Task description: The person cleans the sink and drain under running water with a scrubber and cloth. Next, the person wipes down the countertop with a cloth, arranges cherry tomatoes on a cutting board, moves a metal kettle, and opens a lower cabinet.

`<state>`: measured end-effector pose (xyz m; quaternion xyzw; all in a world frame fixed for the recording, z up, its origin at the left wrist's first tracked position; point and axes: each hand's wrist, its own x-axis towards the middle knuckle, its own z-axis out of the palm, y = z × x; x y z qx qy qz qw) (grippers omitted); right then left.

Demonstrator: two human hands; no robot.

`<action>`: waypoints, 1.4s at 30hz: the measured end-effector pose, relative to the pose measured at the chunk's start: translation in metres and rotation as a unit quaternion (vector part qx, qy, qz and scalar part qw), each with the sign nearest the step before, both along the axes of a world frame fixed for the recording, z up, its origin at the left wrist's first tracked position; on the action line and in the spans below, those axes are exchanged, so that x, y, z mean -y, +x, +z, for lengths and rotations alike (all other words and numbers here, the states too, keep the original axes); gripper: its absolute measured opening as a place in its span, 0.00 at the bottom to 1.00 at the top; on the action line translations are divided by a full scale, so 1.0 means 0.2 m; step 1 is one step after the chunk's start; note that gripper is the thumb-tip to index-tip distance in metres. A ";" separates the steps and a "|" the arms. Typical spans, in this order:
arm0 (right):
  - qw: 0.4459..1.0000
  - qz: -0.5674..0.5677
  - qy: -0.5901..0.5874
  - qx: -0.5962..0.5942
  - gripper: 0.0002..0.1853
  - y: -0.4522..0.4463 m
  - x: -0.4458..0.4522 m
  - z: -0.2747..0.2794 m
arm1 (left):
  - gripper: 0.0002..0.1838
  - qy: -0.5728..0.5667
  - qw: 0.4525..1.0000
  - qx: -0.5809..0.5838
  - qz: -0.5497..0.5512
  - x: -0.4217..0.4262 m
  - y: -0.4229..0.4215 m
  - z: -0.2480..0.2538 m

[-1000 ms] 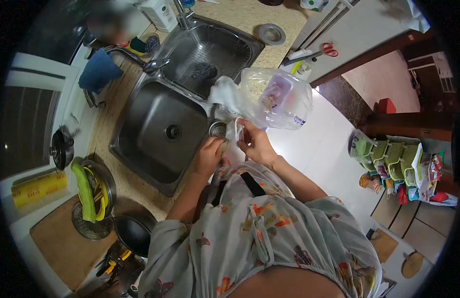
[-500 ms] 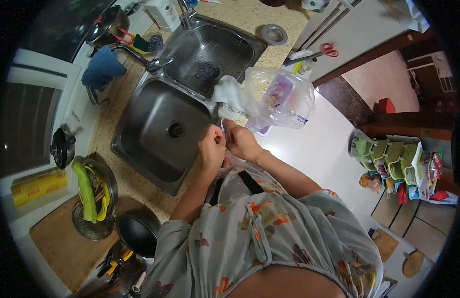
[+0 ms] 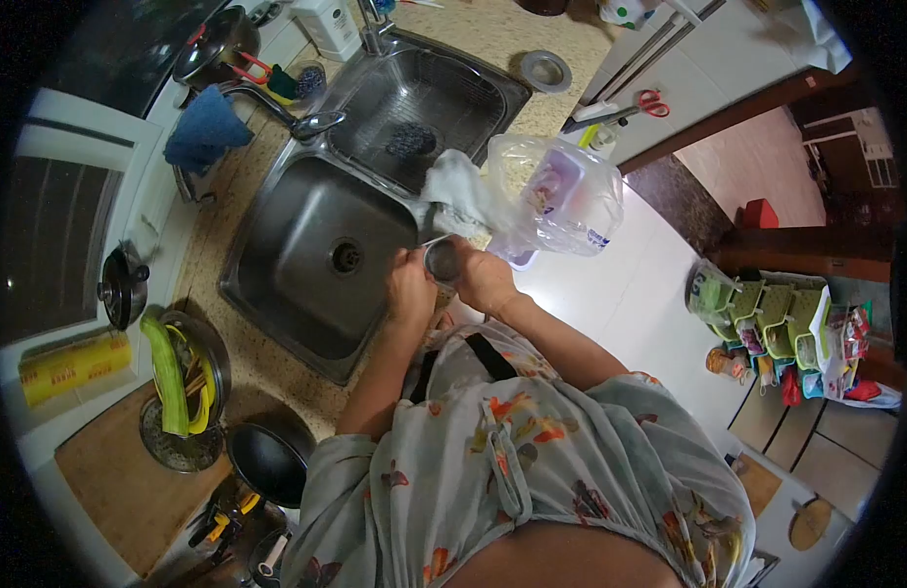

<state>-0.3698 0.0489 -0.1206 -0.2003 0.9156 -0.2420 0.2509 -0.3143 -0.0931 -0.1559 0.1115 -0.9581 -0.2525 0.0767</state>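
A: Head view, our only one: where's the cup (image 3: 441, 263)?
B: Right there between the hands, just off the near basin's (image 3: 316, 211) corner! The right hand (image 3: 486, 284) seems to pinch its edge; those fingertips are partly hidden.
A: And the left hand (image 3: 411, 287)?
B: Fingers curled, close against the other side; whether they grip, I can't tell.
A: What's the danger?
B: A slip! If that pinch loosens, I'd judge the cup could drop to the floor (image 3: 610, 294) or clatter into the basin. And the bag (image 3: 602, 181) sits by the counter's edge, so a knock from the right hand might tip it.
A: Count them!
B: Two hands, one cup, one bag, one white cloth (image 3: 456, 191) beside it. Two basins, one black scourer (image 3: 411, 140) in the far basin (image 3: 453, 83). One metal ring (image 3: 545, 72) on the counter (image 3: 492, 22).
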 end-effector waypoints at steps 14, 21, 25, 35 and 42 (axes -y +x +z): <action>0.990 -0.026 -0.136 0.025 0.39 0.01 -0.10 -0.24 | 0.17 0.293 0.952 0.068 0.059 0.01 0.02 -0.18; 0.992 0.022 -0.121 -0.038 0.37 0.05 -0.05 -0.22 | 0.16 0.115 0.981 -0.062 0.141 -0.05 0.01 -0.20; 0.990 0.024 -0.133 -0.044 0.35 0.04 -0.05 -0.24 | 0.16 0.215 0.963 -0.049 0.155 0.00 0.04 -0.23; 0.961 -0.090 -0.223 0.133 0.18 0.04 -0.03 -0.21 | 0.15 0.168 0.941 -0.110 0.273 0.52 0.17 -0.56; 0.981 -0.068 -0.154 0.101 0.15 0.21 -0.09 -0.14 | 0.15 0.174 0.914 -0.008 0.366 0.94 0.31 -1.23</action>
